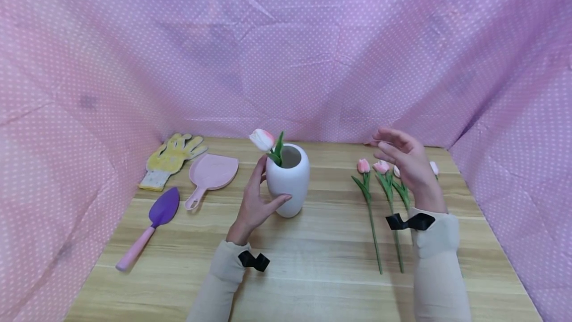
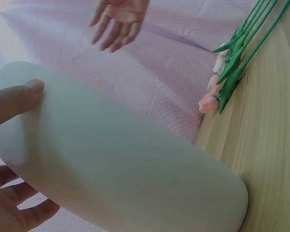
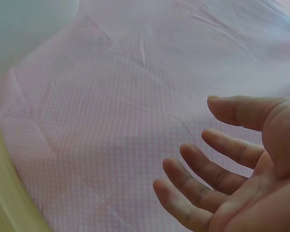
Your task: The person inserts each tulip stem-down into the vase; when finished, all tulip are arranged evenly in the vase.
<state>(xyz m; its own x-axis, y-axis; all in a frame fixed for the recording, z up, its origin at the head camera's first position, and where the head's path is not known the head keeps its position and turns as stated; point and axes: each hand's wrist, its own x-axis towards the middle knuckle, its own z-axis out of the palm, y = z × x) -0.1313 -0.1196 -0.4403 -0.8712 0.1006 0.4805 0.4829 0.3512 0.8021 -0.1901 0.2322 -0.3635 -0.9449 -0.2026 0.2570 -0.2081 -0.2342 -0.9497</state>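
Observation:
A white vase (image 1: 292, 188) stands upright on the wooden table, and my left hand (image 1: 257, 202) grips its left side, thumb across the front and fingers round the back. In the left wrist view the thumb (image 2: 19, 99) presses on the vase wall (image 2: 121, 154). One pale pink and white tulip (image 1: 262, 139) stands in the vase, leaning left over the rim, its lower stem hidden inside. My right hand (image 1: 408, 165) is raised over the tulips at the right, holding nothing; the right wrist view shows its relaxed, spread fingers (image 3: 198, 188).
Several tulips (image 1: 370, 202) lie in a row at the right, partly hidden behind the right hand and forearm. On the left lie a yellow and white glove (image 1: 167, 160), a pink dustpan (image 1: 214, 170) and a purple trowel (image 1: 164, 206) with a pink handle. Pink dotted cloth (image 1: 286, 53) surrounds the table.

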